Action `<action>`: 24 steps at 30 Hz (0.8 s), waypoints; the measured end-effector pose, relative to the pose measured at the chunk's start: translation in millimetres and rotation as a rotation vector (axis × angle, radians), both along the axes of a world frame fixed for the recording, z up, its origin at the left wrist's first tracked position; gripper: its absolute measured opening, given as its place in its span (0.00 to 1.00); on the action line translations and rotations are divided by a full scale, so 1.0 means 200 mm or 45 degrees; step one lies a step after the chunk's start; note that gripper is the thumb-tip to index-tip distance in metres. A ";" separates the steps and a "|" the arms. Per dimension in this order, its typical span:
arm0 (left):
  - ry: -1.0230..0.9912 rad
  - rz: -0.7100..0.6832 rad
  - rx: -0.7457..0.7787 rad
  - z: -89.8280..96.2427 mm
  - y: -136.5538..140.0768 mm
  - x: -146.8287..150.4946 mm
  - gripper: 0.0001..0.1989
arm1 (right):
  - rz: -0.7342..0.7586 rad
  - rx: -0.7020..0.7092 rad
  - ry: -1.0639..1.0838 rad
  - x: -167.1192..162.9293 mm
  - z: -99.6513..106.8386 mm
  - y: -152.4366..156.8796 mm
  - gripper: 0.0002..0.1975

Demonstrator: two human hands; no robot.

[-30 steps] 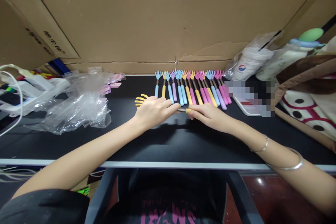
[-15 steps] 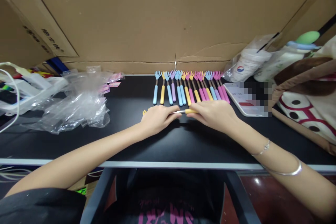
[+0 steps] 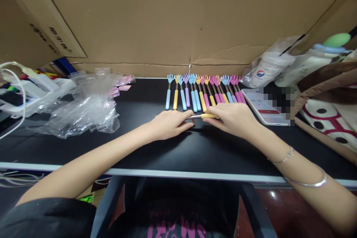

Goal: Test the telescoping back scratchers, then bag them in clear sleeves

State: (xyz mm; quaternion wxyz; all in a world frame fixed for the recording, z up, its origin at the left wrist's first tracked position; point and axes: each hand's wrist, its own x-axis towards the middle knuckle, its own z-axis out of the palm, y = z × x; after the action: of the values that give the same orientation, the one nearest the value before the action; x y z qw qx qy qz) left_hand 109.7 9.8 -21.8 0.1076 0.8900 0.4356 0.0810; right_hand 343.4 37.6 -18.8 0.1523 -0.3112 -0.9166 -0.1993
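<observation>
Between my two hands lies a yellow back scratcher point(image 3: 209, 116), held sideways just above the black table. My left hand point(image 3: 170, 124) is closed around its hand-shaped head end and covers most of that end. My right hand point(image 3: 232, 119) grips the yellow handle, and a short stretch of metal rod shows between the hands. Just beyond them, several back scratchers point(image 3: 195, 100) in blue, yellow, purple and pink stand side by side in a row, heads toward the cardboard wall.
Clear plastic bags point(image 3: 83, 111) with pink cards are piled at the left, beside a white power strip point(image 3: 41, 91). To the right lie a phone point(image 3: 264, 109), a bagged cup point(image 3: 275, 67), a bottle point(image 3: 315, 63) and a fabric bag point(image 3: 329, 119). Cardboard point(image 3: 139, 18) walls the back.
The view has shifted slightly, so the whole scene sits a little further right. My right hand has slid slightly away from my left, showing more of the yellow handle.
</observation>
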 end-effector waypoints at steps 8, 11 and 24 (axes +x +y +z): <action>0.319 -0.050 0.169 0.04 0.07 -0.09 0.13 | -0.042 -0.096 0.028 0.03 0.03 0.03 0.15; 0.342 0.002 0.362 0.04 0.09 -0.10 0.17 | -0.121 -0.044 0.084 0.05 0.04 0.04 0.18; 0.311 0.027 0.742 -0.01 0.11 -0.11 0.19 | -0.204 -0.110 0.055 0.03 -0.01 0.04 0.20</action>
State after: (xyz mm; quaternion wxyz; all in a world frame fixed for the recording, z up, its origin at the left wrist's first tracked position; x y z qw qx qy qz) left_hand 88.0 31.5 -23.2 -0.2060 0.8819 0.4131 0.0959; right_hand 350.3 46.6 -19.9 0.1421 -0.3941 -0.8930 -0.1645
